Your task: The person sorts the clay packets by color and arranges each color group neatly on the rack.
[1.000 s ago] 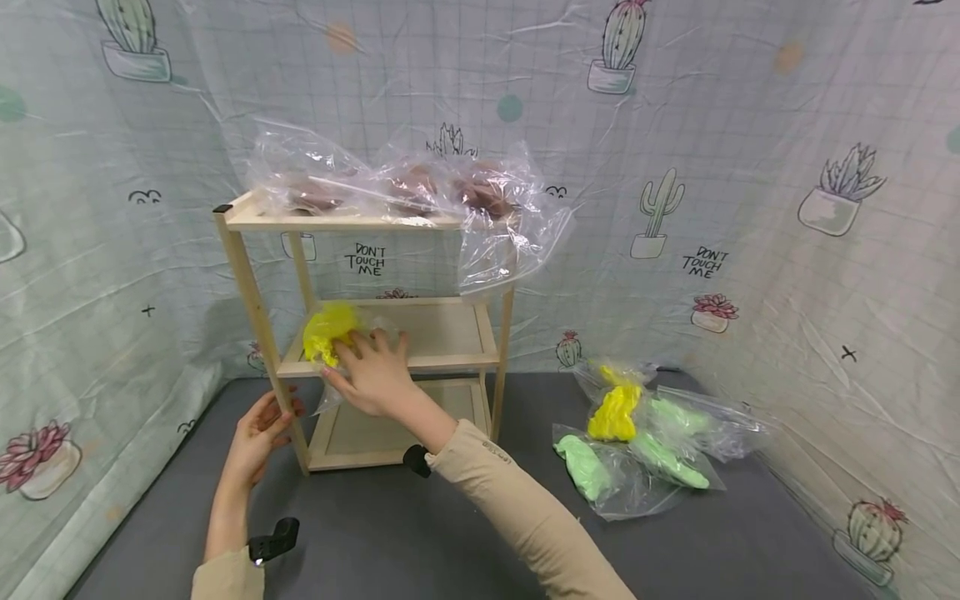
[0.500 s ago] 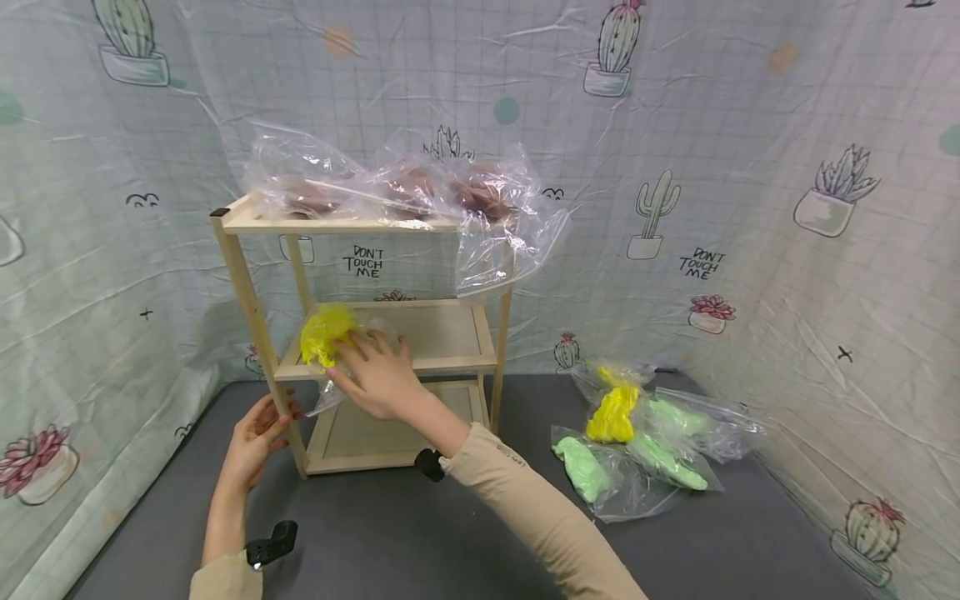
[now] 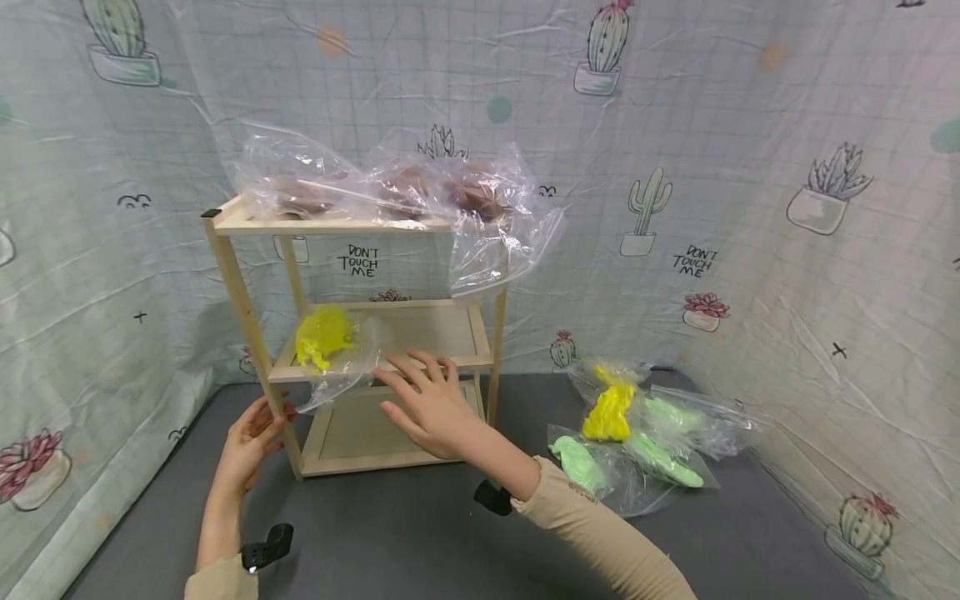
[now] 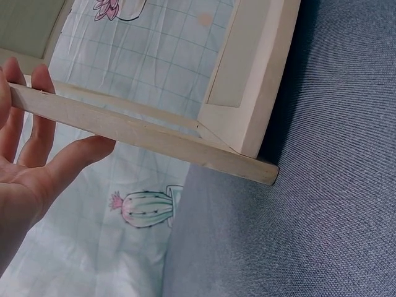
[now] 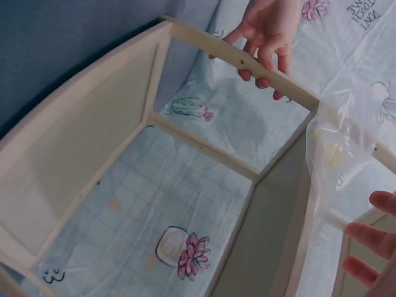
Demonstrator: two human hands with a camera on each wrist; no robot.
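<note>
Where clear bags crumple, their brown contents blur.

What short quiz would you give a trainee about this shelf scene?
1. True or false: the left hand grips the rack's front post.
2. Which shelf holds the yellow bag? A top, B middle, C bottom.
3. Fill in: the right hand is spread open and holds ____.

Key: 1 true; 2 B; 3 nothing. Brown bags fill the top shelf; more bags lie on the mat at the right.
</note>
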